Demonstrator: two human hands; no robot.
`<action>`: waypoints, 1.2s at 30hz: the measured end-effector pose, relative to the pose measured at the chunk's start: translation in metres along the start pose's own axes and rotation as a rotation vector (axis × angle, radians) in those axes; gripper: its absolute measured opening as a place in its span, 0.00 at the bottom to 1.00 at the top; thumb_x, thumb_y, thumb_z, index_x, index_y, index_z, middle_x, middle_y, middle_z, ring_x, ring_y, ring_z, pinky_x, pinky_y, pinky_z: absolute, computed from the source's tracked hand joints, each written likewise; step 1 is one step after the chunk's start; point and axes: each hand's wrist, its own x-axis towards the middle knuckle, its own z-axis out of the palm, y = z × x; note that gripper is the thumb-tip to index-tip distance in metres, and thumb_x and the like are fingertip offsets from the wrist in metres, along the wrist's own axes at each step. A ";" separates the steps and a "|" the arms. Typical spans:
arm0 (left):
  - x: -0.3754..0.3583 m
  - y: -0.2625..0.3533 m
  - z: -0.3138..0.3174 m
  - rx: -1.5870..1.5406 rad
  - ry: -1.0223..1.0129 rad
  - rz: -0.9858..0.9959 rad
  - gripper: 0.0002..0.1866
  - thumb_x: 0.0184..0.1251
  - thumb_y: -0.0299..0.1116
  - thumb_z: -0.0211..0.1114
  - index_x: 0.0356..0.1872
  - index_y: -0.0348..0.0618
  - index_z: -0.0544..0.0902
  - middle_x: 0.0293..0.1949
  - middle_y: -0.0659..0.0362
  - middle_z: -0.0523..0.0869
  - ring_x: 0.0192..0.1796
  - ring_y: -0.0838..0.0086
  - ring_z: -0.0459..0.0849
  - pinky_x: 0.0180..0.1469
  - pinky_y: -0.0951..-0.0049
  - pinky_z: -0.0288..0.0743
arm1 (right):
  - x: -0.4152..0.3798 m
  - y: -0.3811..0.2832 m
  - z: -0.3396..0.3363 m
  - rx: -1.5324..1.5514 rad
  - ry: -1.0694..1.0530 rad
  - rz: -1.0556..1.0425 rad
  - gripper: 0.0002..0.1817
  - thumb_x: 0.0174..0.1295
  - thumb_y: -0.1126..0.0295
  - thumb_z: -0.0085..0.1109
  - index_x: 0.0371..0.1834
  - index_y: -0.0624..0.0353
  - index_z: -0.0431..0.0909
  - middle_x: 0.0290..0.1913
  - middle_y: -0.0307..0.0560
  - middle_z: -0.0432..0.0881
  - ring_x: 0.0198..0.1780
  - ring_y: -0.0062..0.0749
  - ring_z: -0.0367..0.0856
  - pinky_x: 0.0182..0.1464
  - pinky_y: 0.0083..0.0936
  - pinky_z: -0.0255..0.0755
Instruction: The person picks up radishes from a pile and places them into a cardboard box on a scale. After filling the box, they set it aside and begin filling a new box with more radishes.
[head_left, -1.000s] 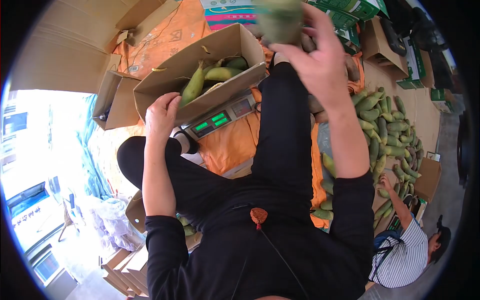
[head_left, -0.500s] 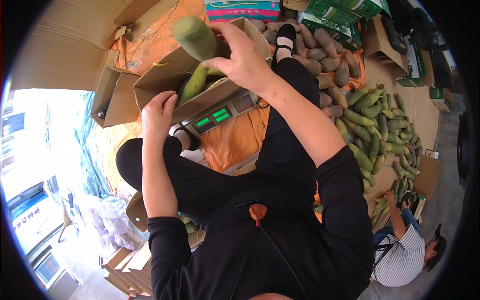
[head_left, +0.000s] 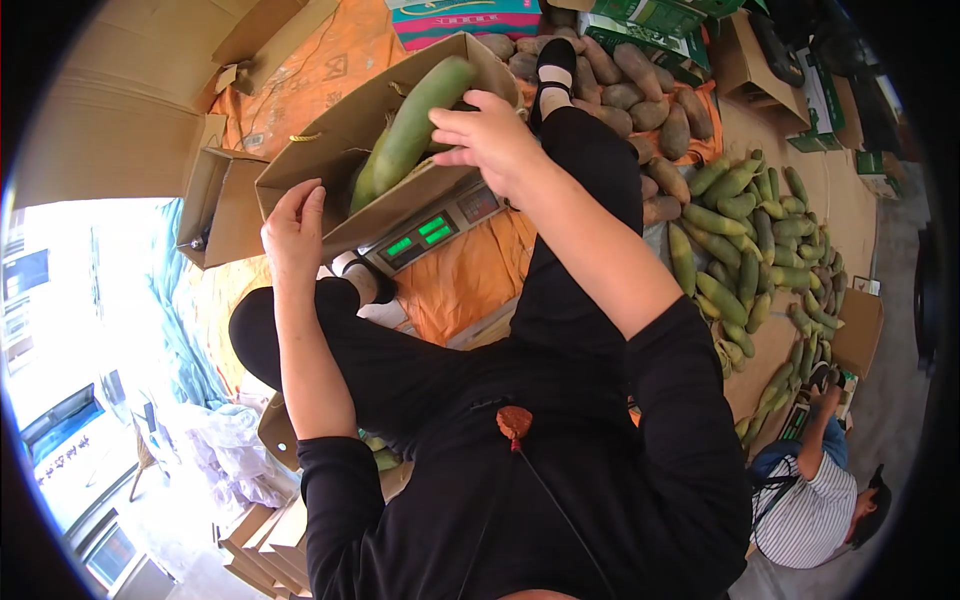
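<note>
A long green radish (head_left: 415, 125) lies slanted in the open cardboard box (head_left: 345, 225), its upper end blurred near the far rim. Beside it, another green radish (head_left: 366, 185) shows partly inside. My right hand (head_left: 490, 140) is over the box's right side, fingers spread and next to the long radish, without being wrapped round it. At the box's near left corner, my left hand (head_left: 295, 222) pinches the cardboard edge. Under the box is a scale (head_left: 430, 235) with lit green digits.
Brown-skinned radishes (head_left: 640, 90) lie at the upper right, with a heap of green radishes (head_left: 745, 250) below them. A person in a striped shirt (head_left: 805, 515) is at the lower right. Another open box (head_left: 225, 205) stands left, and a pink and teal box (head_left: 465, 22) behind.
The green radish that my right hand held up over the box now lies slanted inside it. My right hand has let go, its fingers spread. The co-worker's arm has moved.
</note>
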 end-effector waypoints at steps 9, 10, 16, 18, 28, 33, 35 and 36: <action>0.000 0.008 0.001 0.050 0.001 -0.008 0.12 0.64 0.36 0.64 0.43 0.42 0.85 0.30 0.56 0.86 0.32 0.76 0.82 0.39 0.75 0.75 | -0.006 -0.045 -0.057 -0.313 0.128 -0.372 0.14 0.61 0.65 0.60 0.47 0.58 0.76 0.39 0.36 0.82 0.40 0.19 0.79 0.39 0.17 0.69; 0.000 0.008 0.001 0.051 0.004 -0.005 0.12 0.64 0.37 0.64 0.43 0.42 0.85 0.31 0.56 0.86 0.32 0.76 0.82 0.40 0.75 0.75 | -0.003 -0.045 -0.061 -0.310 0.131 -0.368 0.14 0.61 0.65 0.60 0.47 0.58 0.76 0.39 0.36 0.82 0.40 0.19 0.79 0.39 0.17 0.69; 0.001 0.006 0.005 0.061 -0.009 -0.004 0.12 0.64 0.37 0.63 0.43 0.42 0.85 0.33 0.56 0.87 0.35 0.75 0.83 0.41 0.75 0.75 | 0.017 -0.028 -0.080 -0.306 0.138 -0.466 0.13 0.62 0.65 0.60 0.46 0.58 0.77 0.38 0.36 0.81 0.40 0.17 0.79 0.39 0.16 0.69; 0.001 0.008 0.004 0.062 -0.018 -0.022 0.12 0.64 0.37 0.63 0.43 0.42 0.85 0.33 0.56 0.87 0.35 0.76 0.83 0.41 0.75 0.75 | 0.018 -0.022 -0.083 -0.332 0.159 -0.454 0.13 0.62 0.66 0.60 0.47 0.58 0.77 0.38 0.36 0.81 0.40 0.17 0.79 0.39 0.16 0.69; 0.003 0.005 0.010 -0.039 -0.005 -0.061 0.14 0.64 0.34 0.63 0.48 0.40 0.82 0.39 0.55 0.87 0.41 0.75 0.84 0.43 0.75 0.75 | 0.020 -0.018 -0.083 -0.426 0.216 -0.463 0.15 0.62 0.65 0.59 0.48 0.60 0.77 0.39 0.36 0.80 0.39 0.16 0.77 0.39 0.16 0.70; 0.006 0.000 0.005 -0.041 0.072 -0.070 0.18 0.65 0.33 0.61 0.55 0.40 0.77 0.49 0.53 0.83 0.52 0.71 0.81 0.53 0.71 0.72 | 0.016 -0.022 -0.081 -0.426 0.235 -0.446 0.18 0.58 0.68 0.61 0.48 0.67 0.76 0.42 0.48 0.81 0.45 0.29 0.78 0.48 0.24 0.72; 0.007 -0.005 0.000 -0.054 0.124 -0.066 0.20 0.66 0.32 0.61 0.58 0.41 0.75 0.53 0.52 0.81 0.56 0.70 0.78 0.57 0.69 0.71 | 0.017 -0.020 -0.083 -0.429 0.227 -0.452 0.18 0.57 0.67 0.62 0.48 0.66 0.76 0.43 0.49 0.81 0.44 0.30 0.78 0.48 0.25 0.72; 0.007 -0.007 -0.003 -0.093 0.153 -0.096 0.22 0.66 0.33 0.61 0.60 0.41 0.73 0.57 0.51 0.78 0.59 0.67 0.75 0.60 0.68 0.68 | 0.017 -0.020 -0.084 -0.472 0.230 -0.453 0.19 0.57 0.66 0.62 0.48 0.66 0.75 0.43 0.48 0.81 0.45 0.30 0.78 0.48 0.25 0.72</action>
